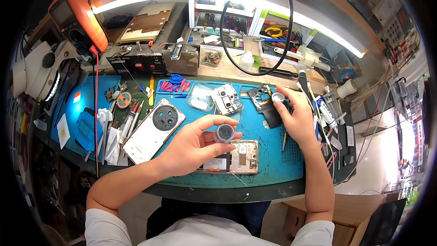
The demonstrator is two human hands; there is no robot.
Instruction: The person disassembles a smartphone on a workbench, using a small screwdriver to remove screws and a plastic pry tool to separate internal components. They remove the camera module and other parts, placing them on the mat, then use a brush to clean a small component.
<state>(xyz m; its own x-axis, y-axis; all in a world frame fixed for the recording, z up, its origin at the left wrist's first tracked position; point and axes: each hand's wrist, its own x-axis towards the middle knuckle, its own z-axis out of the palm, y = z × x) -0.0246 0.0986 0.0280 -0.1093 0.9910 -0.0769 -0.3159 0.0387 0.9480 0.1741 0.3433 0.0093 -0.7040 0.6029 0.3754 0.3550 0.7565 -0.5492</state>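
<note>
My left hand (195,143) is closed round a small round jar (224,133) with dark grey contents, its mouth facing up. Between the fingertips of my right hand (296,114) is a small pale round cap (277,97). Below the jar lies an opened phone (246,157) with its inner parts showing, partly covered by my left hand. To the left rests a white phone back cover (154,132) with a big dark camera ring. Beyond my hands are a phone circuit board (226,99) and a dark phone part (260,96), which sits beside my right fingers.
A blue work mat (273,155) covers the bench. A clear plastic box (200,96) and pink-tipped pieces (175,85) lie at its far side. Tweezers and pens (132,120) are at left, tubes (327,113) at right. A black cable loop (221,27) hangs above; an orange multimeter (77,20) stands upper left.
</note>
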